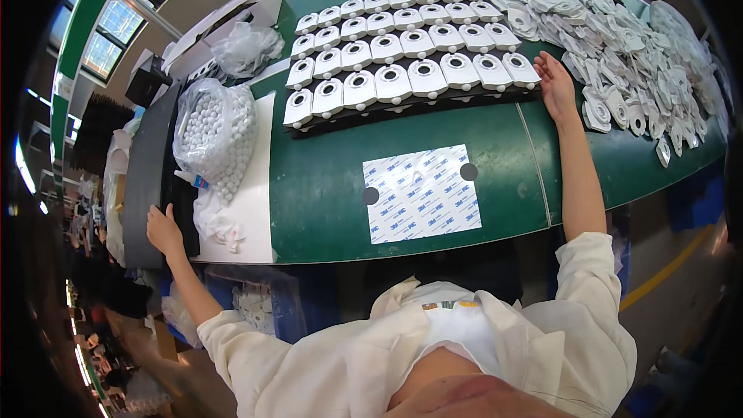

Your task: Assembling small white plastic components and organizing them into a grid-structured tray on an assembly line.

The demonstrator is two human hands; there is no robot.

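Rows of white plastic housings (425,78) with round dark-centred openings stand on a long black tray (433,101) in the middle of the table. Beside the tray's right end is my right hand (557,87), its fingers apart and slightly curled; whether they touch the tray I cannot tell. My left hand (164,234) rests at the near end of a tall black board or tray stack (151,162) on the far left, fingers spread and nothing visible inside them. Between my arms lies a white printed sheet (422,195) with dark round spots at both sides.
A clear bag of white balls (215,131) sits near the black stack, with crumpled white wrapping (219,220) below it. Loose white plastic parts (619,54) are heaped at the right. An open white box (232,19) stands at the back left of the green table (317,209).
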